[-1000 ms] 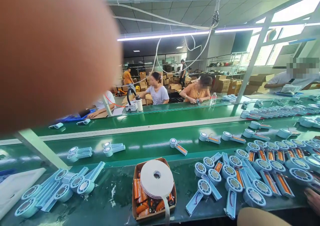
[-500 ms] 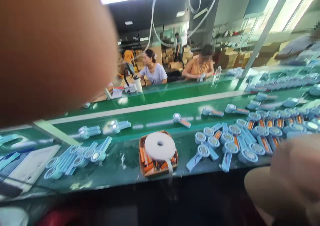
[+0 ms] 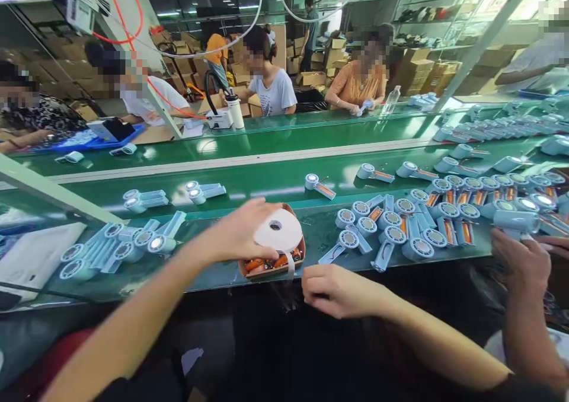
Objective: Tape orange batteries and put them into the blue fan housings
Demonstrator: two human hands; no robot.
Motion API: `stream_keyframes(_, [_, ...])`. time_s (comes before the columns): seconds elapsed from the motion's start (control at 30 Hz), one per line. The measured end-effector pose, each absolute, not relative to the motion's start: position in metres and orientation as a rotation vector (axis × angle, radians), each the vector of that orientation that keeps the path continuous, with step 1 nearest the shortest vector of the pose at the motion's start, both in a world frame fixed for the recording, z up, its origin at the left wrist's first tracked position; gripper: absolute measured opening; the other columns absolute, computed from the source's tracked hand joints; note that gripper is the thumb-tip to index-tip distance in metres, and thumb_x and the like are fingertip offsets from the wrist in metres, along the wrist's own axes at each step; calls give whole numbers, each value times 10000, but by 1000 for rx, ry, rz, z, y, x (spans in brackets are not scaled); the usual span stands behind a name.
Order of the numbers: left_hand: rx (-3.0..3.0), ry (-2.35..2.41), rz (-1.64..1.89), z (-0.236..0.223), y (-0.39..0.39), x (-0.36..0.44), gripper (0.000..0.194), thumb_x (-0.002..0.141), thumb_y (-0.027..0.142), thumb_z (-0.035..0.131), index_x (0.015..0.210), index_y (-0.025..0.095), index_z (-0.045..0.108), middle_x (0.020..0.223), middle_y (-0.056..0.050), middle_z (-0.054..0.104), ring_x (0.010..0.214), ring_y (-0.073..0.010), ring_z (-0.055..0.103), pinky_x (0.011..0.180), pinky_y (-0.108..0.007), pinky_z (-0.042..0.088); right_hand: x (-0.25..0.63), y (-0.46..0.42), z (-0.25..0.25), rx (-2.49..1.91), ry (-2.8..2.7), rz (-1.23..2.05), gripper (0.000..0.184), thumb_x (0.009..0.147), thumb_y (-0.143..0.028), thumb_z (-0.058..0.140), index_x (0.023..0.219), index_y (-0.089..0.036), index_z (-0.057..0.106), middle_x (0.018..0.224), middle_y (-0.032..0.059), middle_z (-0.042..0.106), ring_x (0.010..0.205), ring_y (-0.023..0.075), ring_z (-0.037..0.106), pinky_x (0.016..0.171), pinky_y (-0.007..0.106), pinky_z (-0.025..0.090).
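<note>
My left hand (image 3: pixel 242 233) curls round the left edge of a roll of white tape (image 3: pixel 288 227), thumb at the near side and fingers at the far side. The roll lies on a small cardboard box (image 3: pixel 267 274) with orange battery packs (image 3: pixel 281 261) in it. From the roll a loose tape end hangs over the box's near side. My right hand (image 3: pixel 335 289) is closed just right of that end, in front of the table edge; whatever its fingers hold, if anything, is hidden.
Several light blue fan housings (image 3: pixel 393 235) crowd the table at right; another group (image 3: pixel 122 248) lies at left. Behind runs a green conveyor belt (image 3: pixel 262 182) with more housings. A co-worker's hand (image 3: pixel 522 259) holds a housing at far right. People sit across the belt.
A large blurred skin-coloured shape has left the upper left of the view. Both my hands now reach in, the left onto the tape roll. The co-worker's hand now lifts a housing.
</note>
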State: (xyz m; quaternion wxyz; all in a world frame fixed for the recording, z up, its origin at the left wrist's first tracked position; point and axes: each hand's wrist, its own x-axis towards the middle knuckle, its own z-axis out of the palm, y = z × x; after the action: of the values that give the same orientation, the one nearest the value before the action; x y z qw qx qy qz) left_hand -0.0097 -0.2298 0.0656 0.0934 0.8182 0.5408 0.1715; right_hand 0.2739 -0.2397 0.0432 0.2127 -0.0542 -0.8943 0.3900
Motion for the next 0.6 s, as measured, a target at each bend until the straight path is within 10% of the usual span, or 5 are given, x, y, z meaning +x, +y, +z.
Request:
stream_keyframes(0.2, [2414,1686,-89,50,-226,4,638,778,343,806,1388,237,650,1527,-134,623,1533,-449,382,1247,-729,250,275,-224,6,-719,-2269,1133,158,1014,-303,573,1000,-203,695,881,61,725,746,180,633,715,302,503])
stream_keyframes(0.43, [2498,1986,735,65,-271,-13,729,749,282,796,1410,190,504,1404,-166,625,1503,-451,364,1246,-676,334,259,-224,19,-690,-1825,1584,786,848,-672,790,1442,-222,541,1314,135,697,804,168,662,606,256,498])
stream_keyframes(0.6, [2317,2170,1151,56,-298,-26,619,789,263,766,1364,252,539,1372,-143,624,1491,-431,386,1241,-694,356,229,-247,36,-416,-2394,1470,363,1027,-443,675,795,-169,729,664,-10,656,581,108,552,591,225,409])
